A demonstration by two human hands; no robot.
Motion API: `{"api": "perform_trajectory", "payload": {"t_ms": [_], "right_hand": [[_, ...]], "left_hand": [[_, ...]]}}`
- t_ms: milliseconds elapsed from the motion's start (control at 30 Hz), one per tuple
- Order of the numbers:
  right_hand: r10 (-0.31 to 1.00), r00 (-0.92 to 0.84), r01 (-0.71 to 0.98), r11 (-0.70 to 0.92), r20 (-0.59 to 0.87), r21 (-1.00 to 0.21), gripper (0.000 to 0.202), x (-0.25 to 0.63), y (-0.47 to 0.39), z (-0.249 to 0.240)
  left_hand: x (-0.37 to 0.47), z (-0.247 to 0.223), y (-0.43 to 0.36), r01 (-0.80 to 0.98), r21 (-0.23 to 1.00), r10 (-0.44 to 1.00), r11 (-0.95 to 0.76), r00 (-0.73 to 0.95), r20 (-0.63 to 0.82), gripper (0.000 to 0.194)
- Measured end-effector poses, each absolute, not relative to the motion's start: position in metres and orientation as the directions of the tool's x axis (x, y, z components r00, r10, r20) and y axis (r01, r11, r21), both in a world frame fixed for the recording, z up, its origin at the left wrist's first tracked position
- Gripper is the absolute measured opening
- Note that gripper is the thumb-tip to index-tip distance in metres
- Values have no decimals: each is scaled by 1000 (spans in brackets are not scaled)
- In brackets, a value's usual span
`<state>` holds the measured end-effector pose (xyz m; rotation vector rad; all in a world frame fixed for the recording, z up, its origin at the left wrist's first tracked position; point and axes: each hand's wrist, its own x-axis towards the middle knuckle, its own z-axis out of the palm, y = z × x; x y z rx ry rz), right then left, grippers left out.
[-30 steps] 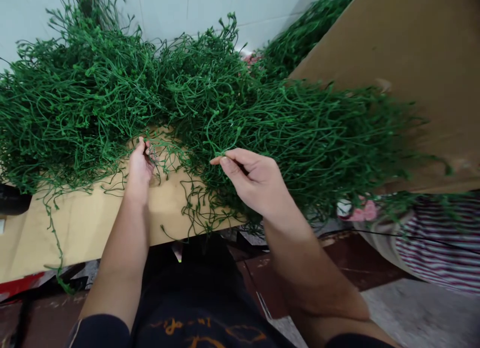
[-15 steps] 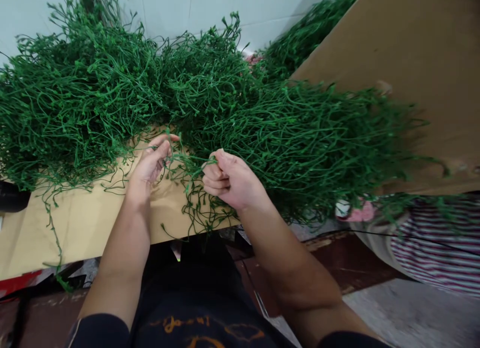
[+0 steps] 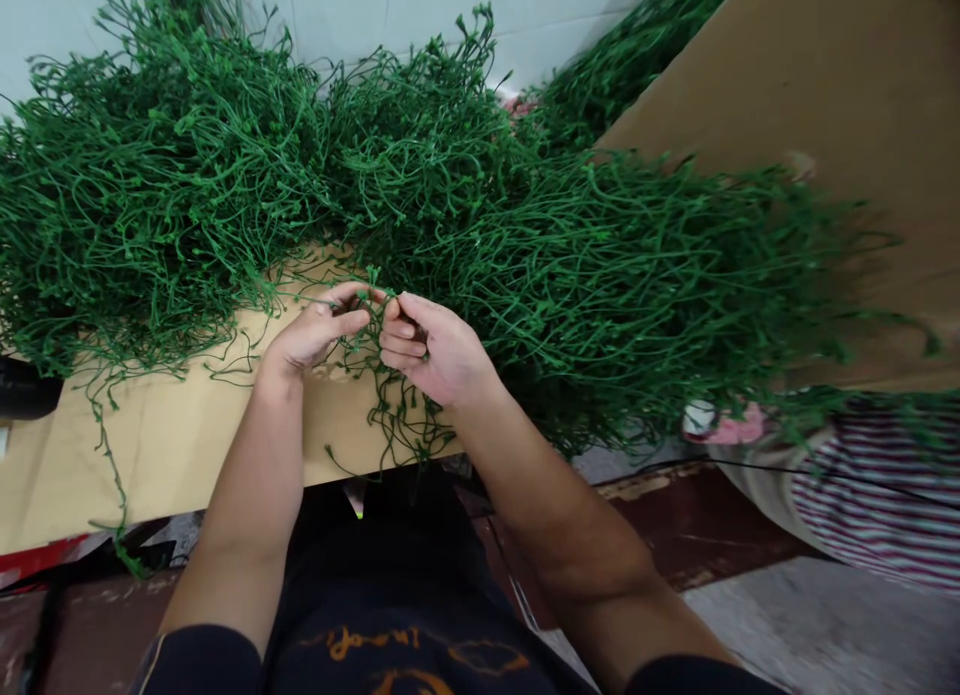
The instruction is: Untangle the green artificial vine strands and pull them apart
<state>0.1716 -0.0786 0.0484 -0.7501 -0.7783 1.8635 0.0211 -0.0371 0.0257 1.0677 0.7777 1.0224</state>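
My left hand point(image 3: 319, 330) is closed on a thin green plastic stem point(image 3: 373, 275), its small tip poking up above the fingers. Fingertips of my right hand point(image 3: 435, 350) pinch at the same spot, thumb against index finger, with the other fingers curled in. Both hands meet over a cardboard sheet point(image 3: 150, 445). Loose green stems point(image 3: 409, 415) hang and lie below the right hand. Behind the hands spreads a big tangled heap of the same stems point(image 3: 187, 185), and a combed-looking bunch point(image 3: 637, 275) extends to the right.
A large upright cardboard panel point(image 3: 847, 95) leans at the right. Striped fabric point(image 3: 885, 495) and a pink item point(image 3: 739, 423) are below it. A pale tiled wall point(image 3: 337, 15) stands behind. One stray stem point(image 3: 112, 475) dangles over the cardboard's front edge at left.
My right hand has moved left, so the hands, apart before with a stem stretched between them, now meet at the fingertips. The left hand has shifted slightly right.
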Motion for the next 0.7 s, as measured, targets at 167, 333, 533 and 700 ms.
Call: {"api": "perform_trajectory", "payload": {"t_ms": [167,333,533,700], "right_hand": [[928,-366,-440,-243,-75,-865,27,172,-81,46],[936,-353,-338,-137,-10,-931,34,170,-82,44],[969,-231,-144,59,92,-988,42,172,-79,38],[963,-66,227,269,261,-936,43,173,-76,37]], "left_hand": [[24,22,-36,-267,955,944,126,328,-33,22],[24,22,-35,-265,961,950,78,312,9,17],[27,31,-38,-336,938,980,90,197,-24,7],[28,30,-39,-334,935,968,116,248,-32,14]]}}
